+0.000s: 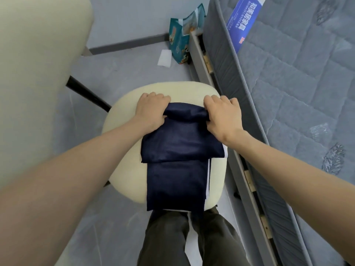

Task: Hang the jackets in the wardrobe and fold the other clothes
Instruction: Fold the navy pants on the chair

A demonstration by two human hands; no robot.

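A navy garment with white side stripes [178,166] lies folded lengthways on a cream chair seat [123,150] in front of me. Its far end is rolled over into a thick fold. My left hand [151,109] grips the left end of that fold with curled fingers. My right hand [223,114] grips the right end the same way. The near end of the garment hangs over the seat's front edge above my legs.
A grey mattress [288,83] on a slatted bed frame runs along the right. A teal printed bag [182,39] and a white paper sheet [164,58] lie on the grey floor beyond the chair. A second cream chair back [38,45] stands at the left.
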